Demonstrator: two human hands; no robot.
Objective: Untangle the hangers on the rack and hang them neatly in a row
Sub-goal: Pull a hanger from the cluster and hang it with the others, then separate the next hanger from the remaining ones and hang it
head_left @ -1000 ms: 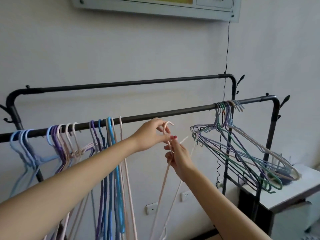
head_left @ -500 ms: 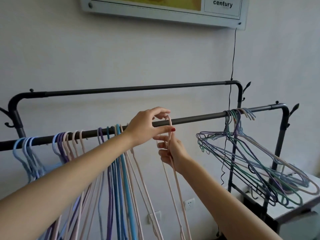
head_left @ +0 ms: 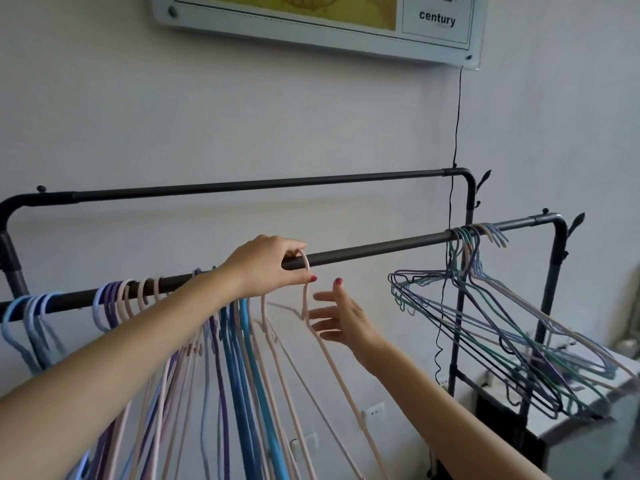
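Observation:
A black rack's front rail [head_left: 381, 245] runs from lower left to upper right. My left hand [head_left: 266, 268] pinches the hook of a pale pink hanger [head_left: 304, 303] that sits over the rail. My right hand [head_left: 341, 322] is just below and right of it, fingers spread, holding nothing. Left of the pink hanger hang several blue, purple and pink hangers [head_left: 239, 358] in a row. A tangled bunch of hangers [head_left: 502, 323] in purple, green and beige hangs from the rail's right end, splayed out sideways.
The rack's higher back rail [head_left: 259, 183] runs near the wall. A black cord [head_left: 455, 133] drops from a framed wall board [head_left: 346, 26] past the tangle. A white tabletop [head_left: 595, 410] stands under the tangle at the lower right.
The pink hanger's hook went up and over the front rail. My right hand let go of the hanger and opened below it. The view tilted up slightly.

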